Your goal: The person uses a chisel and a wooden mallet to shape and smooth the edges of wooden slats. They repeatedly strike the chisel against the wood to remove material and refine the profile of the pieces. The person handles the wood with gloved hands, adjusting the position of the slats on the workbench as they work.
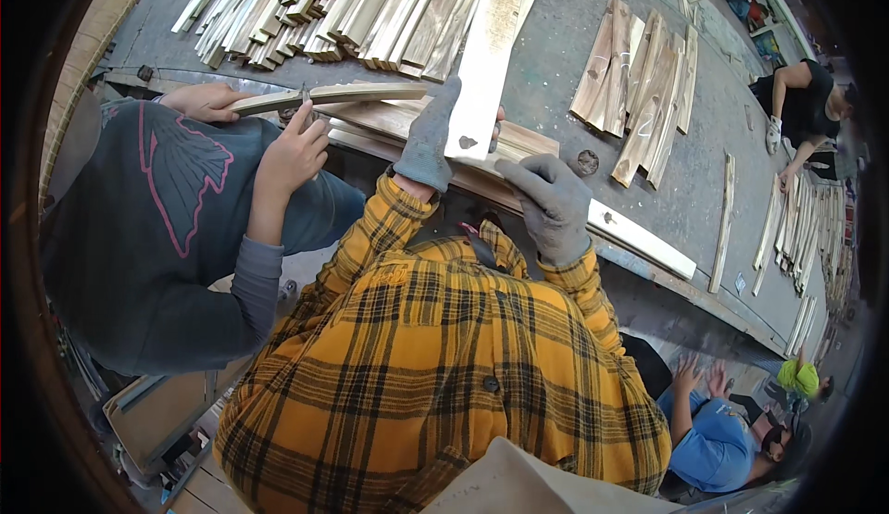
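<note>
My left hand (431,139), in a grey glove, grips a pale wooden board (486,69) near its lower end, with fingertips showing past the far edge. The board slants up and away over the table and has a dark knot close to its near end. My right hand (553,204), also gloved in grey, is curled just right of that end. Its thumb and fingers come together near the board's corner; whatever they hold, if anything, is hidden. Below this hand, another pale board (644,239) with a dark knot lies along the table's near edge.
Stacked wooden strips (361,9) cover the table's far left. A bundle of brown boards (639,88) lies right of centre. Close on my left, a co-worker's hands (292,153) hold a wood strip (366,93) and a thin tool. More people are at the right.
</note>
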Available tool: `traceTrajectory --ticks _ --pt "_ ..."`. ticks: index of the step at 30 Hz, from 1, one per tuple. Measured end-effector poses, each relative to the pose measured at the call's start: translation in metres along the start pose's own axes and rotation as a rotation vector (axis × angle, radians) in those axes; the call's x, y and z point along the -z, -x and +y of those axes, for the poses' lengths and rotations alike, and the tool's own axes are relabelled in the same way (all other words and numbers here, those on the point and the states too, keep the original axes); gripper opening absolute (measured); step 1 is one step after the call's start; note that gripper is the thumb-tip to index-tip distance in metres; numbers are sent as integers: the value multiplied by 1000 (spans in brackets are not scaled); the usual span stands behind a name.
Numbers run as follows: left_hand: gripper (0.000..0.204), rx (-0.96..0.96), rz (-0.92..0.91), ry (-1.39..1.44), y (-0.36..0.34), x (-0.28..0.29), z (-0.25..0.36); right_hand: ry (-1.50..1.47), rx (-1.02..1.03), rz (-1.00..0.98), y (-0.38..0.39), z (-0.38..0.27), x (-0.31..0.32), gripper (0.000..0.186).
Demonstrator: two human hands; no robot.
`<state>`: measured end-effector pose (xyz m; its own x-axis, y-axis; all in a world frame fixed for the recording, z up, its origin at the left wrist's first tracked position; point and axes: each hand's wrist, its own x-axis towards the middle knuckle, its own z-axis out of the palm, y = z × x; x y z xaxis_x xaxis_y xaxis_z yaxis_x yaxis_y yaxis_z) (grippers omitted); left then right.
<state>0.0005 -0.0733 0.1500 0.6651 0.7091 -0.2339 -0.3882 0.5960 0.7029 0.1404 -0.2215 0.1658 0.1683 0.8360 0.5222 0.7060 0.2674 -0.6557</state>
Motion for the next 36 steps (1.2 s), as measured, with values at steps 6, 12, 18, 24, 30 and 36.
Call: traceTrajectory --ticks 6,12,18,24,30,36 --pt "55 -36 4 -47 4 -1 -4 -18 -43 66 -8 3 -1 40" --pt "58 197 -253 366 11 27 -3 -681 -258 -108 -7 10 5 23" --pt "58 372 -261 538 56 51 -8 -319 -202 193 -29 66 -11 26" --pt "57 403 -268 603 73 53 -10 -394 -258 284 -34 83 -58 23" --pt "55 413 -330 685 71 46 -11 -326 -275 333 -37 82 -68 23" --pt "49 451 -382 799 63 48 -16 9 -154 333 -2 111 -41 25"
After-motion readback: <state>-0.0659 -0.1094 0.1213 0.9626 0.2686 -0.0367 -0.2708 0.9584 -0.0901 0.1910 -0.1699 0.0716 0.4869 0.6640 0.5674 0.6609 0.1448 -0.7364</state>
